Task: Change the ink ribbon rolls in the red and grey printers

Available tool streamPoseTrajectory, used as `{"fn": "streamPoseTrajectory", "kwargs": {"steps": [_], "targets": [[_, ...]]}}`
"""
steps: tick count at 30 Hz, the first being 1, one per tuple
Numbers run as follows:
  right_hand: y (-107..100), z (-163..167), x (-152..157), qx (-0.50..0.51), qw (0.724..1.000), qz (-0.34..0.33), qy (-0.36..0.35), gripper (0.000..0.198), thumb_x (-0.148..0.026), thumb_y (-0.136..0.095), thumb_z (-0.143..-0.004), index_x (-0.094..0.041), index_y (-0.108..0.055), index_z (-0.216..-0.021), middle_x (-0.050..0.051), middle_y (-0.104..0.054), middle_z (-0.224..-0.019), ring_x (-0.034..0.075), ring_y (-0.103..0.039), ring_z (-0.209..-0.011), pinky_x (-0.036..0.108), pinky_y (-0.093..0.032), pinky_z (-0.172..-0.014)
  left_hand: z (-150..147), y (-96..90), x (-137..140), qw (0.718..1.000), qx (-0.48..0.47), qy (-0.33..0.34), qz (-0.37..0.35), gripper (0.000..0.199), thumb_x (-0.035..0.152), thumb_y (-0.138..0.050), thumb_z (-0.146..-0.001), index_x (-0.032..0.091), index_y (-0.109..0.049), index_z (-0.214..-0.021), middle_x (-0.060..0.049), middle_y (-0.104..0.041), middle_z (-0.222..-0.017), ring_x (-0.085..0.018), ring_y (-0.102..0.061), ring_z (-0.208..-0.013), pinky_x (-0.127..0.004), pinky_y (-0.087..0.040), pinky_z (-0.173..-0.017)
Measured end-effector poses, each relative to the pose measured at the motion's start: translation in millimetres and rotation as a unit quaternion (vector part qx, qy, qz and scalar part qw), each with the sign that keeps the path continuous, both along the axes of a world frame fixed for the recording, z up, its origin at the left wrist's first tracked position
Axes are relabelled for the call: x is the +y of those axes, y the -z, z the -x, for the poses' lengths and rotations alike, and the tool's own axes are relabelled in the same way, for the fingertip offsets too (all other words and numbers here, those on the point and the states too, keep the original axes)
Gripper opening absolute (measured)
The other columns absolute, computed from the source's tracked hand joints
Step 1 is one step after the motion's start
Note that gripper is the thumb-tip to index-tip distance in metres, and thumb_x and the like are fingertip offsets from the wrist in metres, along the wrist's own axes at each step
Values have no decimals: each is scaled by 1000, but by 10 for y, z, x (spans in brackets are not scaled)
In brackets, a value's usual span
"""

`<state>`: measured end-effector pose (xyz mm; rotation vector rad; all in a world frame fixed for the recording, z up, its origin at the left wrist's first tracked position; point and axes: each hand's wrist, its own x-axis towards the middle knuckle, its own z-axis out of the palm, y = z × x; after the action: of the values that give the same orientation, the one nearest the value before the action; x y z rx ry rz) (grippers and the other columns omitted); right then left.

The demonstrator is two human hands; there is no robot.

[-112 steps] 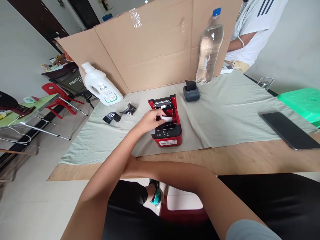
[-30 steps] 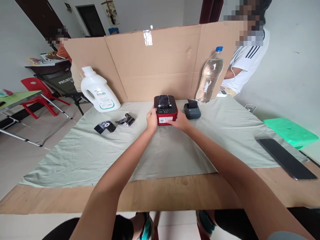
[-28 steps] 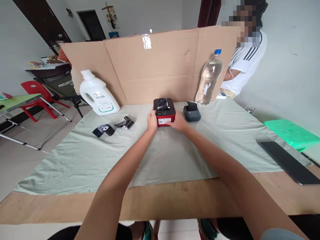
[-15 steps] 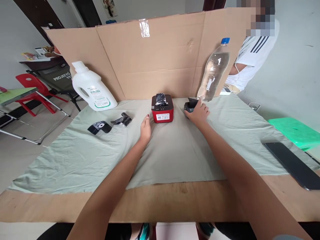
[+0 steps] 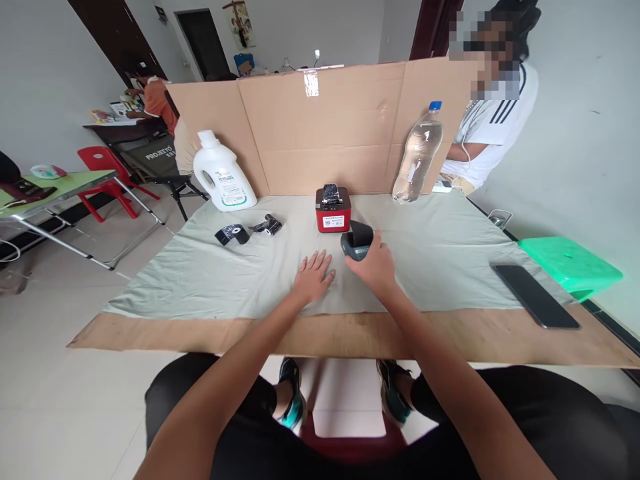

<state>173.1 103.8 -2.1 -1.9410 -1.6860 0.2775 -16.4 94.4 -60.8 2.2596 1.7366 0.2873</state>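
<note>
My right hand [image 5: 376, 267] grips a small dark grey portable printer [image 5: 354, 251] from its right side. A black strip [image 5: 362, 233] curls up from the top of it. My left hand [image 5: 314, 275] lies palm down on the grey-green cloth [image 5: 280, 267], fingers spread, holding nothing. Just behind the grey printer stands a red and black printer [image 5: 334, 220] with a white label on its front and black wrapping on top. To the left, a black roll [image 5: 233, 233] with a loose end and a second black roll [image 5: 271, 225] lie on the cloth.
A white detergent jug [image 5: 227, 175] and a water bottle [image 5: 419, 155] stand before the cardboard screen [image 5: 325, 130]. A phone [image 5: 535, 297] lies at the right front. Beyond the table are a green stool [image 5: 570, 260], a red chair [image 5: 113, 190] and two people.
My right hand has brought the grey printer towards me and left, in front of the red printer. My left hand has come back and flattened onto the cloth. The view has tilted and shifted.
</note>
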Motion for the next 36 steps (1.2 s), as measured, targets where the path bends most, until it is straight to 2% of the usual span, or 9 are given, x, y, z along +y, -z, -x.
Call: {"fn": "streamPoseTrajectory", "kwargs": {"steps": [5, 9, 12, 15, 19, 23, 31, 36], "targets": [[117, 266, -613, -4, 1000, -9, -29, 108, -48, -73, -81, -4, -21, -165, 29, -60, -132, 45, -58, -124, 54, -48, -101, 152, -83, -549, 996, -55, 72, -3, 69, 47, -28, -109, 16, -16, -170, -10, -27, -174, -22, -22, -164, -49, -14, -136], [243, 324, -813, -33, 998, -37, -34, 104, -47, -71, -85, -2, -22, -164, 28, -61, -128, 44, -58, -121, 53, -49, -98, 208, -114, -681, 993, -64, 96, -12, 63, 41, -26, -111, 21, -17, -170, -8, -30, -173, -22, -21, -164, -52, -17, -135], [326, 293, -844, -39, 997, -56, -46, 110, -52, -73, -86, -1, -16, -166, 29, -60, -131, 43, -58, -120, 53, -49, -99, 203, -109, -665, 993, -52, 109, -16, 61, 34, -27, -110, 21, -20, -169, -7, -32, -172, -22, -19, -165, -55, -15, -135], [403, 213, -844, -40, 992, -77, -87, 119, -57, -76, -83, -3, -11, -167, 29, -58, -138, 42, -57, -123, 53, -49, -103, 194, -105, -649, 993, -47, 108, -13, 61, 29, -28, -109, 19, -20, -169, -9, -33, -172, -21, -21, -164, -56, -15, -136], [523, 103, -833, -39, 982, -118, -143, 129, -60, -80, -78, -6, -3, -167, 30, -49, -153, 44, -53, -132, 58, -46, -110, 172, -109, -648, 994, -43, 102, -5, 62, 24, -27, -107, 15, -20, -168, -10, -32, -172, -21, -21, -164, -55, -13, -136], [600, 75, -821, -26, 980, -134, -143, 133, -59, -82, -76, -6, -1, -167, 31, -44, -158, 44, -51, -137, 60, -44, -112, 115, -109, -653, 995, -42, 89, 4, 63, 18, -27, -104, 14, -25, -167, -9, -34, -171, -20, -21, -164, -56, -10, -136], [523, 91, -856, 36, 989, -91, -110, 129, -58, -87, -69, -6, -18, -166, 28, -43, -160, 42, -51, -137, 56, -44, -113, 92, -85, -657, 995, -71, 75, -5, 64, 17, -30, -101, 19, -31, -165, -7, -38, -170, -20, -26, -163, -57, -9, -136], [514, 44, -868, 78, 985, -90, -124, 110, -58, -85, -70, -9, -38, -157, 22, -55, -152, 40, -53, -132, 54, -43, -114, 117, -106, -637, 991, -119, 58, 4, 61, 19, -30, -103, 23, -38, -163, -5, -43, -167, -19, -34, -160, -55, -11, -136]]}}
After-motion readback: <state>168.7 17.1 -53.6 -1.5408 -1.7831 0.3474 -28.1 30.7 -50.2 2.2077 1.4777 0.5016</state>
